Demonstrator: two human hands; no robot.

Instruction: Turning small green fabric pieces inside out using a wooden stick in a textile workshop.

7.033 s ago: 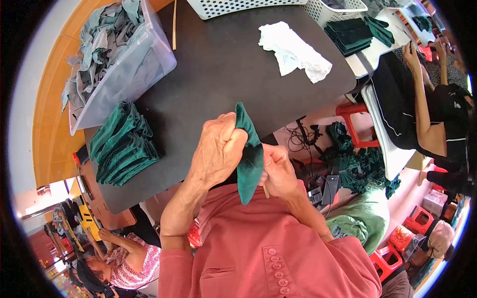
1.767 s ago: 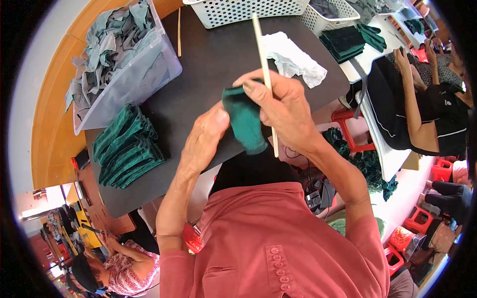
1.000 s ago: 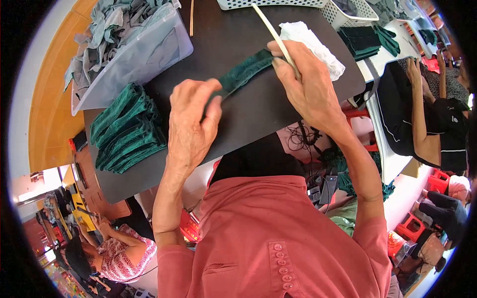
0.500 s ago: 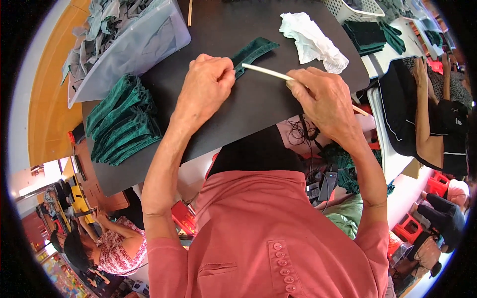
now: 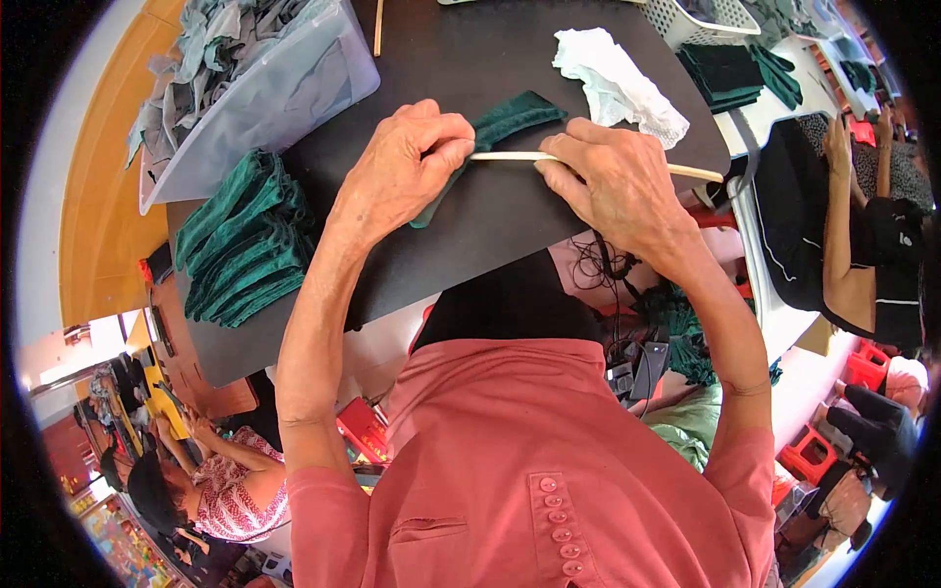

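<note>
My left hand (image 5: 402, 171) is closed in a pinch on a narrow dark green velvet strip (image 5: 520, 113), which slants across the table beneath the fingers. In my right hand (image 5: 627, 181) is a thin stick (image 5: 512, 156), white on its left part and wood-coloured where it sticks out past the right side of the hand. The stick lies nearly level, its white end meeting my left thumb and fingertips over the strip. Whether that end goes into the strip is hidden by the fingers. A pile of folded green velvet pieces (image 5: 245, 245) lies left of my left forearm.
A translucent bin (image 5: 284, 118) of grey-green cloth scraps leans at the back left of the dark table (image 5: 461, 59). A crumpled white cloth (image 5: 618, 88) lies at the back right, near a white basket (image 5: 676, 22) and dark green stacked fabric (image 5: 720, 76). Other people sit on both sides.
The stick has swung from a slant to nearly level, and its white end now reaches my left fingertips. The strip has shifted slightly right, with its lower end now showing below my left hand.
</note>
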